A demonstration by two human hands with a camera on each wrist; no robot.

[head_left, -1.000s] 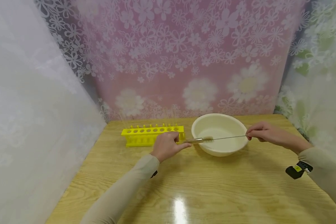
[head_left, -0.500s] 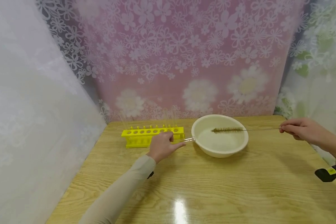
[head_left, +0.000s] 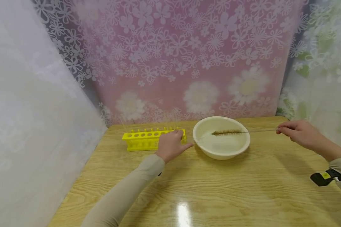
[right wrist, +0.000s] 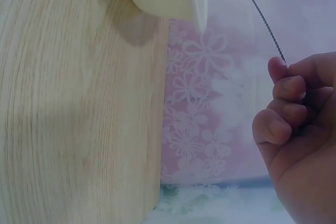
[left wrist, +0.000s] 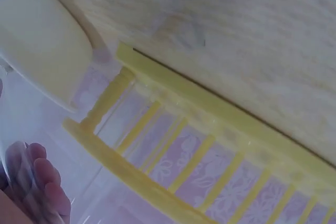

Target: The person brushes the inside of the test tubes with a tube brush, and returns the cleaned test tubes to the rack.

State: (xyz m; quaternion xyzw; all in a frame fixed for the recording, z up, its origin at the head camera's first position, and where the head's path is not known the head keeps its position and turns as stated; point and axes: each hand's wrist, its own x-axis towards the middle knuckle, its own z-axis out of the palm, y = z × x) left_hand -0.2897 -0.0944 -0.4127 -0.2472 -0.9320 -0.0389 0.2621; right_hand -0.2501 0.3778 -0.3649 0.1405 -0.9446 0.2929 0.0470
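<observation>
My left hand (head_left: 171, 146) grips a clear glass test tube (head_left: 197, 141), its mouth toward the basin and most of it hidden by the hand. In the left wrist view curled fingers (left wrist: 44, 179) show around the glass. Over the cream basin (head_left: 197, 129) a test tube brush (head_left: 227, 132) lies level in the air, bristles pointing left, a short gap from the tube's mouth. Its thin twisted wire (right wrist: 262, 20) ends between the thumb and forefinger of my right hand (head_left: 301, 135), right of the basin.
Behind the left hand stands a yellow test tube rack (head_left: 143, 135) with several clear tubes upright in it. The wooden table (head_left: 216, 192) carries rack and basin. A flowered curtain (head_left: 187, 63) hangs behind, with pale sheets at both sides.
The right hand has drawn the brush out of the tube toward the right, then come slightly back left. The left hand keeps hold of the tube near the same place.
</observation>
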